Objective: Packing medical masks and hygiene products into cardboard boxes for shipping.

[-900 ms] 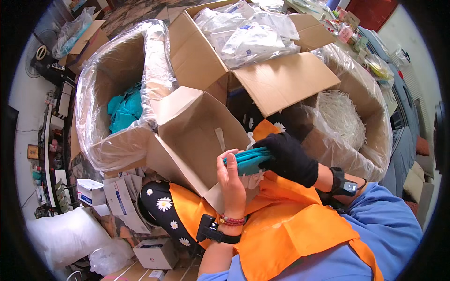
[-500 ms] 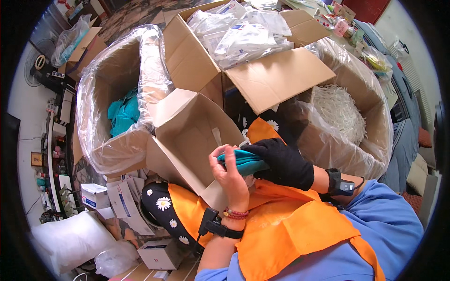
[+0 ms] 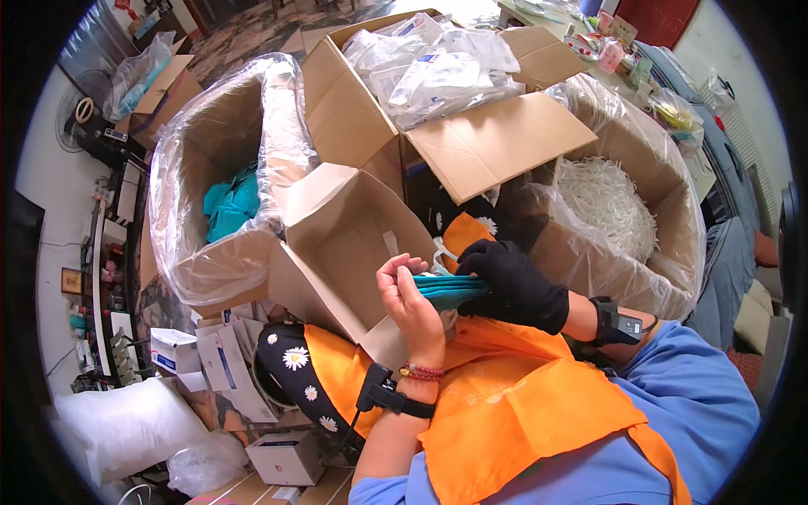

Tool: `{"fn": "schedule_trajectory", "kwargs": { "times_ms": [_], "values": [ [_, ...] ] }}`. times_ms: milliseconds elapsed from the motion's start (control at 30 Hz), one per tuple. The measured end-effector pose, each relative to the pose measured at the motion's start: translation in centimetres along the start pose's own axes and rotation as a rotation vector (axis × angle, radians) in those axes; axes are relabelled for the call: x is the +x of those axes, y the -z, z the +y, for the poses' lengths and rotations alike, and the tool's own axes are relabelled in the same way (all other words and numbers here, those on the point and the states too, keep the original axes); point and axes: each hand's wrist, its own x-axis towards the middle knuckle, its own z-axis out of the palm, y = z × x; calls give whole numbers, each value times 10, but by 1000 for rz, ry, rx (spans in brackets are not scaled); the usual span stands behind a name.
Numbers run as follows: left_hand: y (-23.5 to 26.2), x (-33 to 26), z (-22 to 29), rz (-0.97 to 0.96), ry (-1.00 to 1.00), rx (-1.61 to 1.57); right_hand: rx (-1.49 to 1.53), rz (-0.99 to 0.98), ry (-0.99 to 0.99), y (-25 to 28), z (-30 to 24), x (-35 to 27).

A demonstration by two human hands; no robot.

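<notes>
Over my lap, a small stack of folded teal fabric pieces (image 3: 451,291) is held between my two hands. My bare left hand (image 3: 411,305) grips its left end, thumb and fingers around the edge. On the other end, my right hand (image 3: 515,288), in a black glove, closes on the stack with its fingertips. White straps (image 3: 443,252) show just above the teal layers. Beyond my left hand stands an open cardboard box (image 3: 337,223) with a small pale strip inside. More teal fabric pieces (image 3: 231,206) lie in the plastic-lined carton (image 3: 273,126) at the left.
Clear plastic packets (image 3: 450,71) fill a large carton (image 3: 497,139) at the far middle. White stringy strips (image 3: 608,206) heap in a lined carton (image 3: 665,278) on the right. Small white boxes (image 3: 286,459) and a white bag (image 3: 126,429) sit at the lower left.
The teal stack has turned so its layered edges face up towards me and look flatter. My right hand's fingers have shifted on it. The view has moved slightly.
</notes>
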Motion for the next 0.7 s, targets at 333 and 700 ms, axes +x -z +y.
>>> {"fn": "schedule_trajectory", "kwargs": {
  "times_ms": [333, 700],
  "values": [
    [-6, -1, 9, -57, 29, 56, -290, 131, 98, 25, -18, 9],
    [-5, -5, -17, -27, 6, 149, 198, -47, -136, -35, -4, -6]
  ]
}}
